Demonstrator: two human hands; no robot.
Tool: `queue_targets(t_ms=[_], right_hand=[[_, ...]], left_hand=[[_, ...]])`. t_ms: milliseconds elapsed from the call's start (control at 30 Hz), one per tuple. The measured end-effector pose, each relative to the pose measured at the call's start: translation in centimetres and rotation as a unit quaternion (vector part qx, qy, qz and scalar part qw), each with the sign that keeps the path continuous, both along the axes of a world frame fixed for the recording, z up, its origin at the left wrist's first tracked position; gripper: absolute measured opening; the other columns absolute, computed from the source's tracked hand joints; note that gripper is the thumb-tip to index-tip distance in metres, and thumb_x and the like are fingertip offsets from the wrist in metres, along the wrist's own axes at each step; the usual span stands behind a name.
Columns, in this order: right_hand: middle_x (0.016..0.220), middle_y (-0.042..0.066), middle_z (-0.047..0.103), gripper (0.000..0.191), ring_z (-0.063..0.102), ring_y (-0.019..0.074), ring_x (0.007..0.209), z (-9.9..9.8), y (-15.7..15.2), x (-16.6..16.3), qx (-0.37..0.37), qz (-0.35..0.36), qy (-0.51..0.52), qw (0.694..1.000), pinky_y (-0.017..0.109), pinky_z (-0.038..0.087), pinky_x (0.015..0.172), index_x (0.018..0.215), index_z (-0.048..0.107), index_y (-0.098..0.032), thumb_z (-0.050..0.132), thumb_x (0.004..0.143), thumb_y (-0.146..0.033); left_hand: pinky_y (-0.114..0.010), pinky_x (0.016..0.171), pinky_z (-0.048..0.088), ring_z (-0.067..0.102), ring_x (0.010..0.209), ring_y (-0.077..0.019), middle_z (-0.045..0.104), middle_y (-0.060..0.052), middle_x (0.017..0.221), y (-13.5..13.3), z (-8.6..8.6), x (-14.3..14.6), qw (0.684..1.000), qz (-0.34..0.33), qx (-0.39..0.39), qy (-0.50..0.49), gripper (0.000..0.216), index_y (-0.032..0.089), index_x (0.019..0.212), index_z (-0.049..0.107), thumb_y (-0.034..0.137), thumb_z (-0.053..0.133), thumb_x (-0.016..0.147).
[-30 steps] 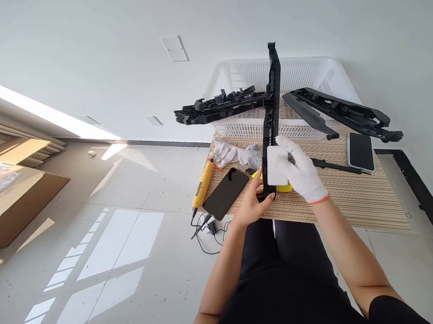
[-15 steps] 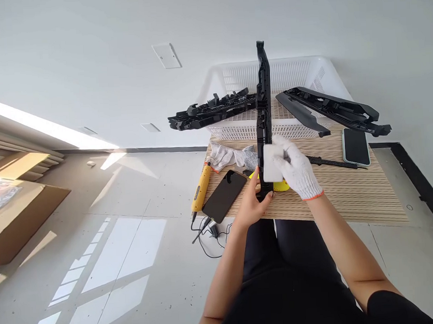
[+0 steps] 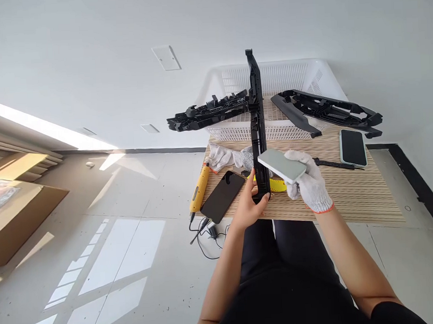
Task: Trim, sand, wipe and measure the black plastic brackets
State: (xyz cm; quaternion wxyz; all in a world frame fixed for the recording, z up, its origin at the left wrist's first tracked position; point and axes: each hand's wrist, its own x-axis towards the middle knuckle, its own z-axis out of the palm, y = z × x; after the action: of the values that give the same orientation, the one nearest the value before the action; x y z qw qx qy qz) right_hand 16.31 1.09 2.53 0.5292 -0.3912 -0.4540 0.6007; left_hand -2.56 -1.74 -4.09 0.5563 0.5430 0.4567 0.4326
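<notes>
My bare left hand [image 3: 250, 204] grips the lower end of a long black plastic trim piece [image 3: 258, 126], which stands up from the table side and points away towards the wall. My right hand [image 3: 310, 181] wears a white knit glove with an orange cuff edge. It is closed on a flat white sponge-like block [image 3: 282, 165] with a grey-green upper face, tilted and just right of the trim piece. Under the trim piece lies a yellow object [image 3: 277, 185], partly covered.
A white plastic basket [image 3: 233, 133] stands against the wall, with black plastic parts [image 3: 206, 114] across its left side and others [image 3: 330, 110] across its right. On the table lie a yellow corded tool [image 3: 199, 189], two phones [image 3: 223, 196], a thin black tool [image 3: 334, 164] and gloves [image 3: 221, 157].
My right hand has turned the block from facing the trim piece to lying flatter, showing its grey-green face, and moved it slightly right. The trim piece has shifted a little left.
</notes>
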Motion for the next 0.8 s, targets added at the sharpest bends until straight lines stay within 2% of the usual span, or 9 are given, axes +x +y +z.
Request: queue_targets(t_ms=[100, 200, 300, 367, 433, 500, 633, 733, 800], right_hand=[[0.069, -0.002, 0.065, 0.036, 0.062, 0.0173, 0.048, -0.1, -0.3, -0.2, 0.028, -0.017, 0.049, 0.998, 0.029, 0.049, 0.039, 0.116, 0.060, -0.028, 0.065, 0.085, -0.047], [0.084, 0.002, 0.068, 0.035, 0.064, 0.0180, 0.056, -0.3, 0.2, -0.9, 0.033, -0.028, 0.023, 0.999, 0.032, 0.052, 0.044, 0.098, 0.061, -0.025, 0.060, 0.084, -0.058], [0.089, 0.002, 0.067, 0.028, 0.064, 0.0170, 0.067, -0.9, 1.1, -2.1, 0.080, -0.092, -0.152, 0.981, 0.033, 0.055, 0.059, 0.087, 0.056, -0.025, 0.067, 0.082, -0.051], [0.090, 0.002, 0.067, 0.026, 0.064, 0.0176, 0.077, -1.4, 1.7, -3.1, 0.125, -0.138, -0.279, 0.942, 0.035, 0.054, 0.074, 0.084, 0.054, -0.025, 0.072, 0.081, -0.043], [0.091, 0.003, 0.067, 0.024, 0.064, 0.0185, 0.082, -1.6, 2.1, -4.0, 0.144, -0.204, -0.338, 0.908, 0.036, 0.052, 0.081, 0.083, 0.053, -0.024, 0.069, 0.084, -0.042], [0.088, 0.002, 0.066, 0.024, 0.063, 0.0180, 0.080, -1.7, 2.1, -4.7, 0.144, -0.252, -0.333, 0.897, 0.035, 0.050, 0.079, 0.083, 0.050, -0.025, 0.067, 0.087, -0.042], [0.080, 0.000, 0.062, 0.030, 0.059, 0.0165, 0.074, -1.8, 2.1, -4.8, 0.159, -0.218, -0.334, 0.903, 0.033, 0.049, 0.075, 0.078, 0.046, -0.025, 0.069, 0.085, -0.042], [0.078, -0.001, 0.060, 0.029, 0.057, 0.0160, 0.071, -1.9, 2.3, -4.2, 0.114, -0.299, -0.300, 0.899, 0.034, 0.049, 0.074, 0.079, 0.044, -0.026, 0.068, 0.086, -0.042], [0.075, -0.002, 0.057, 0.031, 0.055, 0.0150, 0.067, -2.1, 2.4, -4.0, 0.118, -0.244, -0.283, 0.920, 0.032, 0.049, 0.070, 0.079, 0.042, -0.026, 0.068, 0.086, -0.042]], left_hand=[[-0.012, 0.041, 0.052, 0.062, 0.110, -0.0280, 0.049, -0.014, 0.134, 0.0, 0.0, 0.0, 1.000, 0.002, -0.002, 0.002, 0.087, 0.040, 0.161, 0.013, 0.038, 0.066, 0.091], [-0.013, 0.042, 0.053, 0.060, 0.114, -0.0294, 0.049, -0.014, 0.135, -0.1, 0.0, 0.0, 1.000, 0.001, -0.005, 0.000, 0.089, 0.039, 0.161, 0.011, 0.040, 0.066, 0.091], [-0.014, 0.043, 0.054, 0.060, 0.115, -0.0299, 0.049, -0.015, 0.135, 0.0, 0.1, -0.1, 1.000, 0.005, -0.009, 0.012, 0.090, 0.038, 0.162, 0.010, 0.041, 0.066, 0.091], [-0.013, 0.042, 0.052, 0.061, 0.113, -0.0293, 0.050, -0.015, 0.135, 0.1, 0.2, 0.0, 1.000, 0.005, -0.007, 0.021, 0.090, 0.038, 0.162, 0.008, 0.040, 0.066, 0.092], [-0.012, 0.041, 0.051, 0.062, 0.112, -0.0286, 0.051, -0.015, 0.135, 0.2, 0.4, 0.1, 1.000, 0.006, -0.001, 0.024, 0.090, 0.038, 0.162, 0.007, 0.040, 0.065, 0.092], [-0.012, 0.041, 0.051, 0.063, 0.111, -0.0279, 0.051, -0.015, 0.137, 0.3, 0.5, 0.1, 1.000, 0.007, 0.000, 0.029, 0.089, 0.038, 0.161, 0.008, 0.040, 0.065, 0.092], [-0.012, 0.039, 0.050, 0.064, 0.106, -0.0257, 0.049, -0.015, 0.140, 0.1, 0.6, 0.2, 1.000, 0.012, 0.001, 0.023, 0.089, 0.038, 0.161, 0.007, 0.040, 0.064, 0.093], [-0.011, 0.039, 0.049, 0.064, 0.106, -0.0257, 0.051, -0.015, 0.137, 0.0, 0.5, 0.1, 1.000, 0.007, 0.000, 0.015, 0.089, 0.039, 0.161, 0.005, 0.040, 0.063, 0.094], [-0.011, 0.039, 0.049, 0.063, 0.108, -0.0263, 0.050, -0.015, 0.137, 0.0, 0.6, 0.2, 1.000, 0.002, 0.000, 0.017, 0.090, 0.038, 0.162, 0.006, 0.040, 0.064, 0.093]])
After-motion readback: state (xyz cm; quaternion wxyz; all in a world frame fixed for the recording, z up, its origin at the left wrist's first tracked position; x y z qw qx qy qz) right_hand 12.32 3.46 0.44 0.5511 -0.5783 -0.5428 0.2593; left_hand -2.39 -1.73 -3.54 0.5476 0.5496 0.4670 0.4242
